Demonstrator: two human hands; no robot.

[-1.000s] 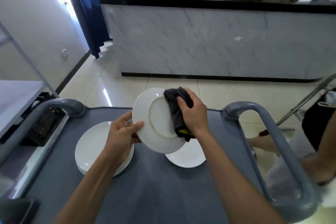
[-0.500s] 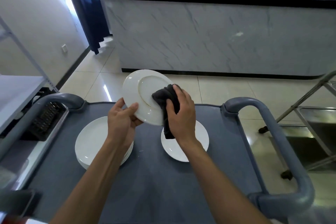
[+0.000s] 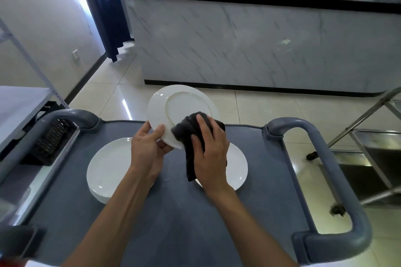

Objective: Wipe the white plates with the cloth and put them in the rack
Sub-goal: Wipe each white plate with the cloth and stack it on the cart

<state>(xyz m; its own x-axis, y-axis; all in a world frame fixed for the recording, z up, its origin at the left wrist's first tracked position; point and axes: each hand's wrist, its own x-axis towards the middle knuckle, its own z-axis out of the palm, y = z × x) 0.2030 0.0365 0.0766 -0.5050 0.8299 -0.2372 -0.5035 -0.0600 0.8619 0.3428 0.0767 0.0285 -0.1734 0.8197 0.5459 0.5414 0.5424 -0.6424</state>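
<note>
My left hand (image 3: 147,149) grips the lower rim of a white plate (image 3: 180,110), held tilted above the cart with its underside and foot ring facing me. My right hand (image 3: 209,149) presses a dark grey cloth (image 3: 188,134) against the plate's lower right part; the cloth's tail hangs down below the hand. A stack of white plates (image 3: 108,167) lies on the cart at the left, partly behind my left forearm. A single white plate (image 3: 238,167) lies at the right, mostly covered by my right hand.
The grey cart top (image 3: 173,223) has raised grey handles at the left (image 3: 71,117) and right (image 3: 338,169). A black rack (image 3: 50,143) sits left of the cart under a metal shelf (image 3: 19,104). A marble counter (image 3: 260,45) stands ahead; a steel trolley (image 3: 373,158) at right.
The held plate has been raised and tilted further away from me. The cloth hand has slid from the plate's right side down to its lower right edge. The person seen at right a second ago is gone.
</note>
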